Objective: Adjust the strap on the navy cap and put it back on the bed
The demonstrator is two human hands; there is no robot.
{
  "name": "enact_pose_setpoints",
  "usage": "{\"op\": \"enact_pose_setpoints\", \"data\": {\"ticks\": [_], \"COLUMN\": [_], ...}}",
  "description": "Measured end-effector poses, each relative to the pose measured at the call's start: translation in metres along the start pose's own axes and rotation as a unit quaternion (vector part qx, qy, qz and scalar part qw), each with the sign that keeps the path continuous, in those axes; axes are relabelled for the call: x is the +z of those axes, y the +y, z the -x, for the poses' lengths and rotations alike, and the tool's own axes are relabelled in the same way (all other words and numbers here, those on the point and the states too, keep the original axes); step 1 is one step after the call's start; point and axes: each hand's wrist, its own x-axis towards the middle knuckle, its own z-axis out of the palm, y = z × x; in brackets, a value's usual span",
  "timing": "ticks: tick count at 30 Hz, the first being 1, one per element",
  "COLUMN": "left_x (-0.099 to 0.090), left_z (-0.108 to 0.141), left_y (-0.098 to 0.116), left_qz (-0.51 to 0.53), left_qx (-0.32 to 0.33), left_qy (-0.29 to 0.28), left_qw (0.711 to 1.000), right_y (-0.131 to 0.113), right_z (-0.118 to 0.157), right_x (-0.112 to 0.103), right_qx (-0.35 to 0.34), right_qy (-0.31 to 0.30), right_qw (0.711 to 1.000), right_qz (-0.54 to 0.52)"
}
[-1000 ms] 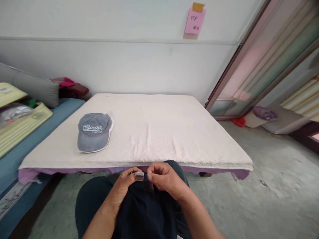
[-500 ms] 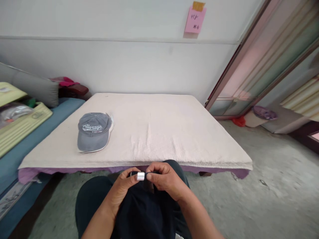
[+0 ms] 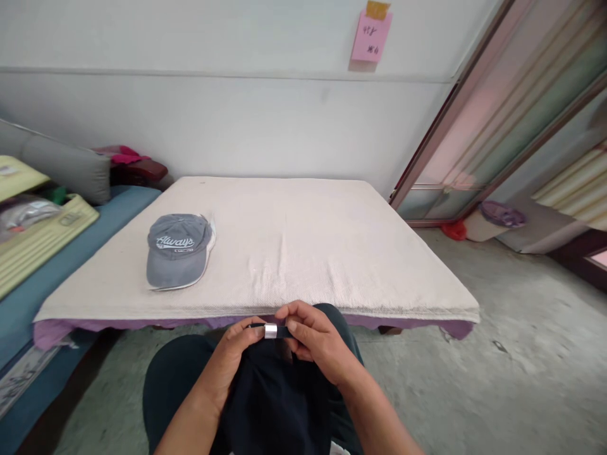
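Observation:
A dark navy fabric item (image 3: pixel 277 404) rests on my lap, with a dark strap along its upper edge. On that strap sits a silver metal buckle (image 3: pixel 270 331). My left hand (image 3: pixel 232 351) pinches the strap just left of the buckle. From the right side, my right hand (image 3: pixel 315 338) grips the strap between thumb and fingers, close to the buckle. A grey cap (image 3: pixel 177 251) with white "Always" lettering lies on the cream cloth (image 3: pixel 332 234), its brim toward me.
The cloth covers a low table in front of my knees, with purple fabric (image 3: pixel 455 328) under its edge. At left is a blue bench (image 3: pixel 128 199) with a grey cushion (image 3: pixel 71 167). A bin (image 3: pixel 484 227) stands far right.
My right thumb and fingers have shifted slightly to the right along the strap, and more of it shows beside the buckle. The cap stays in place.

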Motion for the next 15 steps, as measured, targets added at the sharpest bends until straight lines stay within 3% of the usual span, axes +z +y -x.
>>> {"op": "enact_pose_setpoints", "data": {"ticks": [6,12,15], "left_x": [0.0025,-0.0013,-0.0064], "left_z": [0.0047,0.0049,0.0052], "left_y": [-0.0038,-0.0012,-0.0002], "left_qz": [-0.006,-0.145,-0.162], "left_qx": [-0.021,0.089,0.104], "left_qy": [-0.023,0.020,0.014], "left_qw": [1.000,0.985,0.981], "right_y": [0.0009,0.0035,0.0038], "right_z": [-0.0004,-0.0044,-0.0052], "right_x": [0.0017,-0.0010,-0.0021], "right_qx": [-0.068,-0.067,-0.069], "right_qy": [-0.032,-0.019,-0.014], "right_qw": [0.994,0.994,0.993], "right_qz": [0.080,0.090,0.097]}}
